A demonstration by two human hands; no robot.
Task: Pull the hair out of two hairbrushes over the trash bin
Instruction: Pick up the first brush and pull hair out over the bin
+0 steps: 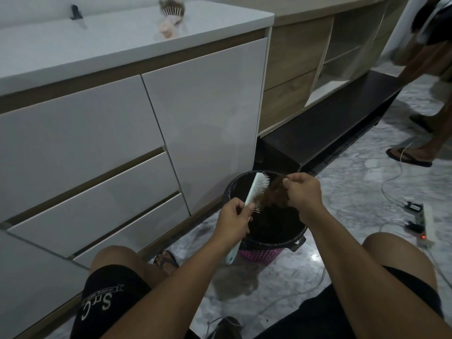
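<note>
A pale mint paddle hairbrush [254, 194] with thin, pale bristles stands tilted over the trash bin [269, 237], its flat plastic back toward the cabinet. A matted brown clump of hair [277, 195] clings to the bristles, fuzzy and dense. The left hand [234, 222] has its fingers curled closed around the brush just below the head, the handle sticking out beneath. The right hand [302, 192] pinches the top of the clump between thumb and fingertips. The bin is a round pink lattice basket lined with a glossy black bag. A second hairbrush [171, 11], pinkish and hair-clogged, lies on the smooth white countertop [117, 37], well apart.
</note>
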